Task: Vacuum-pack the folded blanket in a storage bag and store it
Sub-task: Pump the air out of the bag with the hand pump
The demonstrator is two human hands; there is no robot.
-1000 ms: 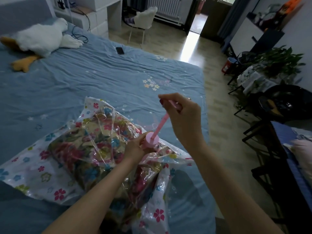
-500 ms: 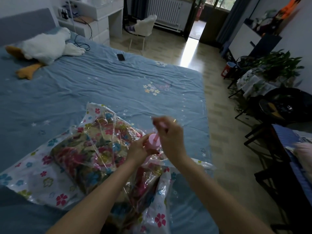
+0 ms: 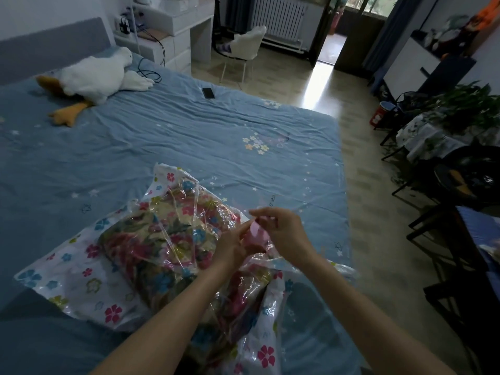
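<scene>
Both hands grip small pink plastic hand pump [image 3: 255,231] atop clear flower-printed vacuum storage bag [image 3: 89,277]: left hand [image 3: 234,246] curled round its body, right hand [image 3: 281,234] pinching its top. Folded floral blanket [image 3: 162,239] inside bag, on blue bedsheet [image 3: 162,142]. No legible writing.

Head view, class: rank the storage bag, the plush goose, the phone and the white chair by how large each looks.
1. Storage bag, largest, though also nearest the camera.
2. Plush goose.
3. White chair, fairly close to the goose; it stands farther off, so true size is unsure.
4. Phone, smallest.
</scene>
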